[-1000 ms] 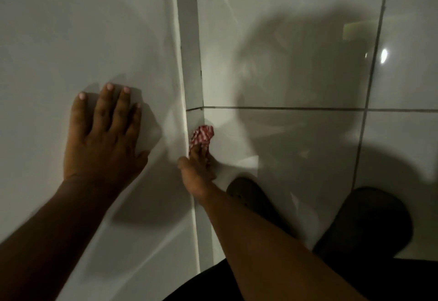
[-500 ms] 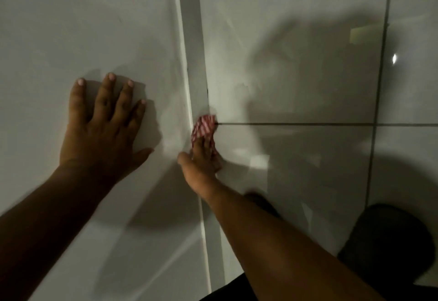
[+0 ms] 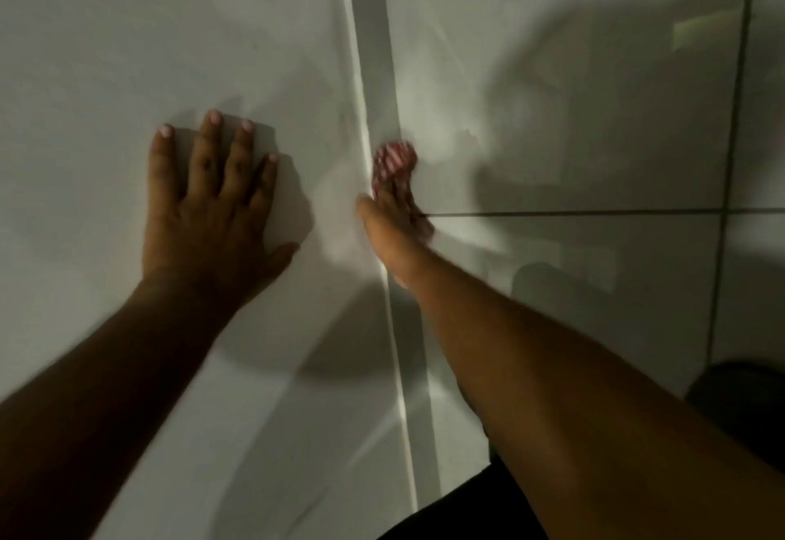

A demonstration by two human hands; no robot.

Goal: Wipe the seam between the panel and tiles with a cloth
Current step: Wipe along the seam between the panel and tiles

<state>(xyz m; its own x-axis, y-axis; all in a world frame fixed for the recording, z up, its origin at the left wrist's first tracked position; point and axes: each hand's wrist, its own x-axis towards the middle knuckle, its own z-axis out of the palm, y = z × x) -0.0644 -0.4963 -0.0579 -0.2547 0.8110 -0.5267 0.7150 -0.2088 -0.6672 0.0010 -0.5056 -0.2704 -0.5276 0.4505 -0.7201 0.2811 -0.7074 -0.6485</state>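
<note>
A white panel (image 3: 127, 50) fills the left half of the head view. Glossy white tiles (image 3: 573, 72) with dark grout lines fill the right half. Between them runs a narrow vertical seam (image 3: 369, 50). My right hand (image 3: 393, 225) presses a small red-and-white patterned cloth (image 3: 393, 161) against the seam, just above a horizontal grout line (image 3: 594, 212). The cloth is blurred by motion. My left hand (image 3: 216, 208) lies flat on the panel with fingers spread, holding nothing.
A vertical grout line (image 3: 739, 114) crosses the tiles at the right. A dark rounded shape (image 3: 739, 395) sits at the lower right edge, and dark clothing (image 3: 450, 510) shows at the bottom. Shadows of my arms fall on panel and tiles.
My right hand has slid the cloth up the seam, from below the horizontal grout line to above it. My left hand stays flat on the panel.
</note>
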